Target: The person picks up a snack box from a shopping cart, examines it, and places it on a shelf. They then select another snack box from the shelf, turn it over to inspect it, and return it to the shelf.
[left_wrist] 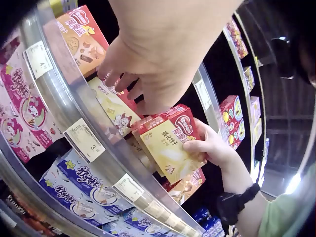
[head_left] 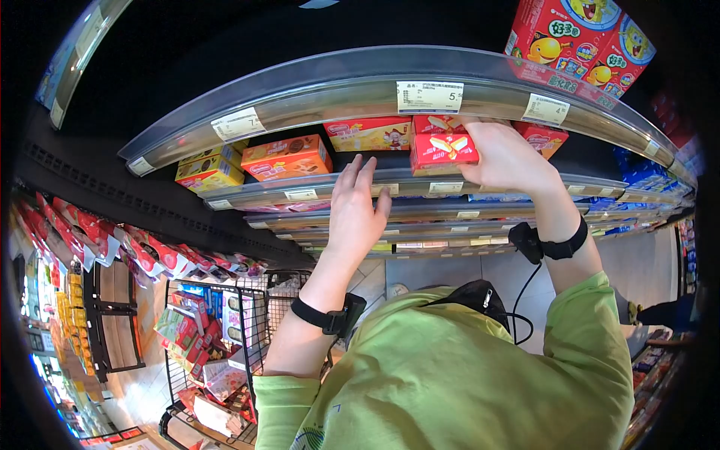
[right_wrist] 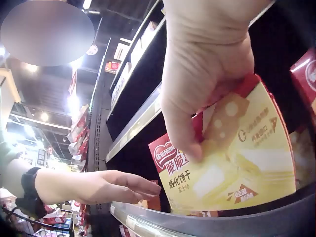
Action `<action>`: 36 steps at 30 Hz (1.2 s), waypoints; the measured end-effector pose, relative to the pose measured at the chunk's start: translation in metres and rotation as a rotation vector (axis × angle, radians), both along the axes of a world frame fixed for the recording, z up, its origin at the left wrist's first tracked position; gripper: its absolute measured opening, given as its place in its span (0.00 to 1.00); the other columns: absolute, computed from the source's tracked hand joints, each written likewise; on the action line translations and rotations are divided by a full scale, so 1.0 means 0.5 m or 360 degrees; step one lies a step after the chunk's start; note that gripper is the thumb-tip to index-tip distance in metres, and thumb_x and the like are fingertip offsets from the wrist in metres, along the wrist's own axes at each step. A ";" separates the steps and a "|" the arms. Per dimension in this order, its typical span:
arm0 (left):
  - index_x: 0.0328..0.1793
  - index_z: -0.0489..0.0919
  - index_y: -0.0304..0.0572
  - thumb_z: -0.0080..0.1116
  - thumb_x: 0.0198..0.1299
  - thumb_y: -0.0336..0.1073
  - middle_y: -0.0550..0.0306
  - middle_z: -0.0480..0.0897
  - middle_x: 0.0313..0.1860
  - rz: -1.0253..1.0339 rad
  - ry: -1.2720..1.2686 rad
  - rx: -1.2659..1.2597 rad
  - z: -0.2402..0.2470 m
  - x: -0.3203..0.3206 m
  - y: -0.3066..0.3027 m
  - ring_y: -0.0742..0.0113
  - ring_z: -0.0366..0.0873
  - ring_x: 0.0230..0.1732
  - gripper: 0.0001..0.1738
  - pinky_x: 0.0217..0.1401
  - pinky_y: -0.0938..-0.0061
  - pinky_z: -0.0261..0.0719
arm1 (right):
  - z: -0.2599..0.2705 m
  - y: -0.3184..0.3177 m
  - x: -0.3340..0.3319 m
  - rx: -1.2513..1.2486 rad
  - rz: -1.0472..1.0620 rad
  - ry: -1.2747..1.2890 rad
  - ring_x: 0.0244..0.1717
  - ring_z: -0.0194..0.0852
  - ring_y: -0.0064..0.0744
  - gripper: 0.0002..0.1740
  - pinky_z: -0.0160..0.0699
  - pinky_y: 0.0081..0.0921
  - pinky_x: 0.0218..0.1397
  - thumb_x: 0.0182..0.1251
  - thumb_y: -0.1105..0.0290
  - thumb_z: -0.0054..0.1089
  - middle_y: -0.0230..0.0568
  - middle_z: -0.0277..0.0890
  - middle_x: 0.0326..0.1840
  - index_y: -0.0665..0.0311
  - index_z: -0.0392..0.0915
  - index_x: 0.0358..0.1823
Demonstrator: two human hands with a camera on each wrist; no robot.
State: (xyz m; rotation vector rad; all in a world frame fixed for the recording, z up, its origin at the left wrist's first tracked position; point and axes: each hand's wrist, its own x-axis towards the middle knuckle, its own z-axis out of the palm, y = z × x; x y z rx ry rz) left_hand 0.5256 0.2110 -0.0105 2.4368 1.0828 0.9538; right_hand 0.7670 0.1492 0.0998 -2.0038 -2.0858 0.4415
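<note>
On the shelf (head_left: 405, 178), a red and yellow box (head_left: 442, 150) stood at the front edge. The right hand (head_left: 510, 157) gripped it, thumb across its face. Just left of that grip, the left hand (head_left: 358, 214) was raised flat, fingers straight, holding nothing. Farther left sat an orange box (head_left: 289, 157), and a price tag (head_left: 430, 96) hung above.

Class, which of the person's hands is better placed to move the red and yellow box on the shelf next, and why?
Right. The right hand grips the red and yellow box, thumb on its front. The left hand is open by the shelf edge, holding nothing, so it could probably only steady.
</note>
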 end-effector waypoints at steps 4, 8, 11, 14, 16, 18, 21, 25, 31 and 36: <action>0.65 0.71 0.33 0.59 0.57 0.28 0.35 0.71 0.67 0.0052 -0.0090 -0.0046 0.001 -0.017 -0.005 0.37 0.68 0.66 0.28 0.68 0.54 0.67 | -0.010 0.000 -0.017 0.0384 0.0153 -0.0100 0.56 0.71 0.63 0.38 0.70 0.44 0.62 0.50 0.66 0.65 0.65 0.75 0.51 0.70 0.63 0.64; 0.65 0.71 0.32 0.55 0.56 0.23 0.35 0.73 0.64 0.0041 -0.0299 -0.0120 -0.003 -0.030 -0.002 0.38 0.70 0.64 0.27 0.66 0.55 0.69 | 0.009 0.007 -0.041 0.0396 0.0312 -0.0040 0.57 0.71 0.63 0.40 0.71 0.44 0.61 0.51 0.65 0.66 0.65 0.75 0.52 0.68 0.61 0.66; 0.65 0.70 0.32 0.52 0.54 0.21 0.36 0.73 0.62 0.0138 -0.0556 -0.0132 -0.011 -0.038 -0.009 0.40 0.71 0.63 0.28 0.66 0.56 0.69 | 0.004 0.041 -0.079 0.0287 0.0301 0.0057 0.57 0.72 0.62 0.40 0.72 0.45 0.60 0.52 0.63 0.67 0.65 0.75 0.53 0.67 0.62 0.66; 0.67 0.67 0.32 0.51 0.53 0.20 0.39 0.74 0.61 0.0259 -0.0680 -0.0047 -0.012 -0.050 -0.014 0.43 0.71 0.62 0.31 0.66 0.58 0.67 | -0.004 0.103 -0.120 0.0090 0.0308 0.0076 0.56 0.74 0.61 0.39 0.73 0.44 0.59 0.56 0.61 0.64 0.64 0.75 0.54 0.66 0.60 0.67; 0.67 0.67 0.34 0.52 0.52 0.19 0.42 0.73 0.61 0.0302 -0.0711 -0.0082 -0.009 -0.058 -0.019 0.46 0.69 0.63 0.32 0.67 0.59 0.64 | -0.006 0.126 -0.142 -0.0081 0.0277 0.0070 0.56 0.74 0.60 0.39 0.73 0.44 0.60 0.57 0.61 0.63 0.63 0.76 0.54 0.66 0.59 0.69; 0.66 0.67 0.34 0.52 0.51 0.19 0.41 0.73 0.61 0.0289 -0.0703 -0.0059 -0.013 -0.066 -0.015 0.45 0.69 0.63 0.31 0.67 0.58 0.64 | -0.008 0.140 -0.156 -0.0171 0.0261 0.0127 0.58 0.73 0.59 0.40 0.72 0.42 0.62 0.59 0.59 0.61 0.63 0.74 0.57 0.65 0.57 0.70; 0.65 0.68 0.34 0.52 0.51 0.19 0.41 0.73 0.61 0.0277 -0.0670 -0.0005 -0.013 -0.073 -0.014 0.44 0.69 0.63 0.30 0.67 0.57 0.65 | -0.051 0.149 -0.162 0.0272 0.0306 0.0005 0.61 0.71 0.58 0.40 0.70 0.41 0.65 0.59 0.60 0.62 0.63 0.72 0.60 0.65 0.55 0.71; 0.63 0.69 0.35 0.53 0.51 0.19 0.40 0.73 0.61 0.0213 -0.0602 0.0146 -0.004 -0.074 -0.011 0.42 0.69 0.63 0.29 0.67 0.55 0.65 | -0.073 0.173 -0.156 0.0340 0.0401 0.0088 0.63 0.69 0.58 0.40 0.69 0.41 0.66 0.58 0.62 0.63 0.63 0.71 0.61 0.65 0.56 0.70; 0.61 0.71 0.36 0.54 0.51 0.21 0.39 0.73 0.61 0.0175 -0.0532 0.0186 0.001 -0.069 0.001 0.40 0.69 0.62 0.26 0.66 0.53 0.65 | -0.066 0.191 -0.151 0.0175 0.0462 0.0175 0.61 0.70 0.58 0.38 0.70 0.40 0.64 0.58 0.63 0.63 0.63 0.71 0.60 0.63 0.58 0.70; 0.61 0.71 0.36 0.54 0.52 0.21 0.40 0.73 0.60 0.0158 -0.0510 0.0194 0.006 -0.062 0.009 0.40 0.69 0.61 0.26 0.65 0.53 0.65 | -0.092 0.211 -0.138 0.0352 0.0524 0.0114 0.48 0.81 0.46 0.26 0.77 0.36 0.52 0.60 0.65 0.61 0.57 0.81 0.44 0.69 0.71 0.59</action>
